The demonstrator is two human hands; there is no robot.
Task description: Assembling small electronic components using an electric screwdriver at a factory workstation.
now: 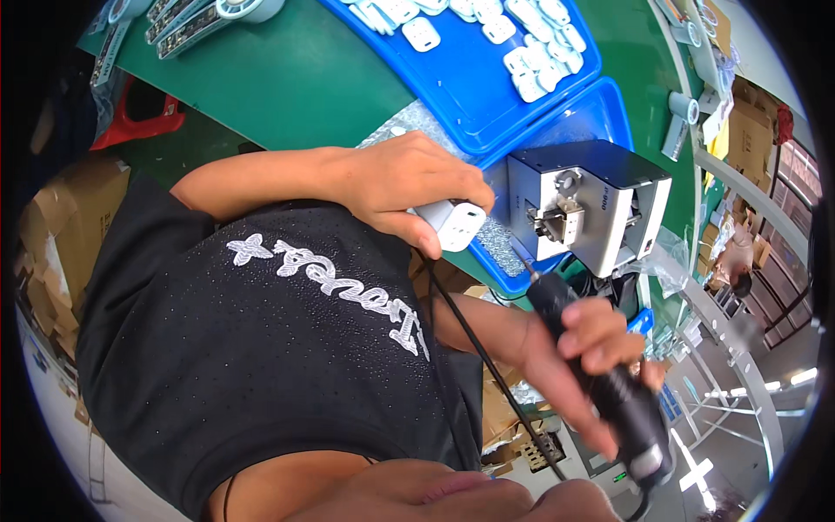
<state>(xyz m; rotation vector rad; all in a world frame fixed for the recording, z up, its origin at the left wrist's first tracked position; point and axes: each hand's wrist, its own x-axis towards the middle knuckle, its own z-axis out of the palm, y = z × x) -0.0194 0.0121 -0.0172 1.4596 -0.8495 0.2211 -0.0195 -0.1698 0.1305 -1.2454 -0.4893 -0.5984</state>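
Clock read from the left hand, twelve toward the upper edge. Left hand (409, 187): fingers curled, thumb below, pinching a white rounded-square part (464, 230) at four o'clock, just off the fingertips' end. Right hand (596, 339), partly blurred, at four o'clock and farther out: wrapped closed round a black electric screwdriver (624, 409). Its bit points toward ten o'clock, near the lower edge of the machine and apart from the white part.

Main obstacle, three o'clock: a boxy grey-and-black machine (587, 209) with metal fittings on its face, standing in a blue tray (617, 109). A thin black cable (487, 361) slants from under the left thumb toward five o'clock, crossing in front of the right forearm; cannot tell what its upper end joins.

One o'clock: larger blue tray (465, 104), white pieces (539, 61) heaped toward its far end. Bubble wrap (396, 126) lies just beside it, on the green table (287, 96). Eleven o'clock, at the table's far side: long grey devices (187, 30). Ten o'clock, beyond the forearm: red stool (139, 126). Nine o'clock: cardboard boxes (74, 217). Clear plastic bag (665, 270) near the machine, four o'clock side.
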